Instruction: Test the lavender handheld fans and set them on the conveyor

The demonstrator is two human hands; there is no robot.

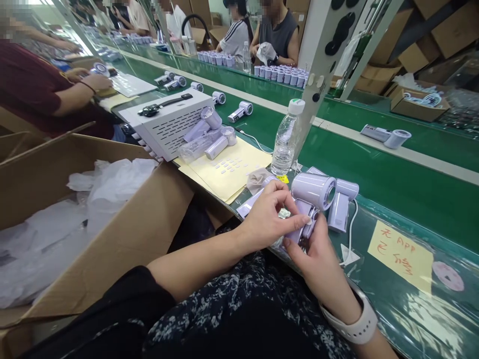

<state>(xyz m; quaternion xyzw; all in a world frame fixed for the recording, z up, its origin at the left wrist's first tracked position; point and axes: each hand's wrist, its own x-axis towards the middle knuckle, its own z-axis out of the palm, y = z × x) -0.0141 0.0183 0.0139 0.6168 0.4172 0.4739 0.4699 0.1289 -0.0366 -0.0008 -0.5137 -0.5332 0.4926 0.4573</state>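
Note:
A lilac handheld fan [312,190] with a round barrel head is held in front of me at the bench edge. My right hand [312,247] wraps round its handle from below and the right. My left hand [275,217] pinches thumb and finger at the handle near the head; whatever lies between those fingertips is too small to make out. Another lilac fan [342,199] with a white cable lies just right of the held one. Behind my left hand are a crumpled grey cloth [258,179] and part of a further lilac piece.
Left of me stands a cardboard box [149,234] of white plastic bags. Yellow sheets [213,174] with small pale pieces, a water bottle [288,137] and a slotted metal case [168,122] line the bench. A handwritten note [400,257] lies right. Fans lie along the green conveyor [430,164]; co-workers sit beyond.

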